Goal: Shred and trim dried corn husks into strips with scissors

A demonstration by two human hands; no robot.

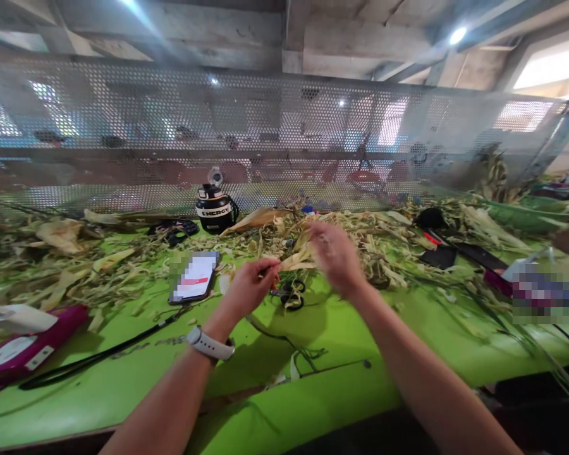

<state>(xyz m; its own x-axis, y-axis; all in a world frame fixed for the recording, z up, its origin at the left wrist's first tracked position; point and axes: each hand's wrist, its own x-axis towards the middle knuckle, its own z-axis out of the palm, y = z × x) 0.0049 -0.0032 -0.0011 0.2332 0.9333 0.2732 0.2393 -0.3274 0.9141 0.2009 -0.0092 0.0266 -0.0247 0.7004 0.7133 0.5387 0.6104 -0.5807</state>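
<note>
My left hand (pixel 253 283), with a white-banded watch on its wrist, pinches the end of a pale corn husk strip (pixel 299 258) above the green tabletop. Smeared by motion, my right hand (pixel 336 256) is at the strip's other side; whether its fingers grip anything is not clear. Just below the hands lie black-handled scissors (pixel 293 294) on the table. Behind them spreads a heap of dry husk scraps (pixel 374 243).
A phone (pixel 195 277) lies left of my hands, and a black bottle (pixel 215 212) stands behind it. Magenta power strips (pixel 33 344) with cords sit at both sides. A perforated metal screen (pixel 265 139) borders the table's back. A green basket (pixel 521 215) is at right.
</note>
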